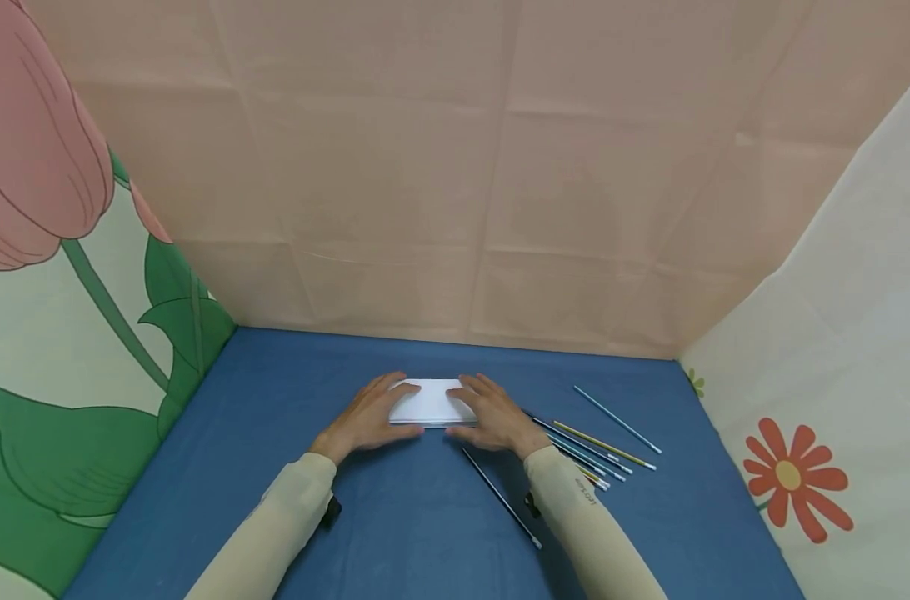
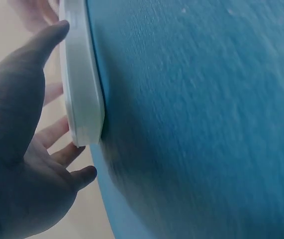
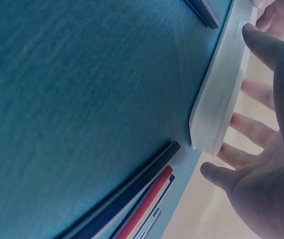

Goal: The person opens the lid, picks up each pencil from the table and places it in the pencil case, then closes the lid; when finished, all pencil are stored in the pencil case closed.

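A shallow white box [image 1: 432,406] with rounded corners lies flat on the blue tabletop, one hand at either end. My left hand [image 1: 370,417] holds the left end, thumb along the near edge and fingers over the top and around the end. Opposite it, my right hand [image 1: 500,417] holds the right end in the same way. In the left wrist view the left thumb's tip is right at the upper edge of the box's side [image 2: 82,74]. From the right wrist, the right fingers [image 3: 253,129] show spread along the box's edge. Its contents are hidden.
A dark pencil [image 1: 502,498] lies by itself in front of the right hand. Several pencils [image 1: 586,454], dark, blue and yellow, are bunched beside the right forearm. Farther right rests a single light-blue pencil [image 1: 617,419]. A beige cloth wall [image 1: 455,208] stands behind the blue tabletop [image 1: 395,517].
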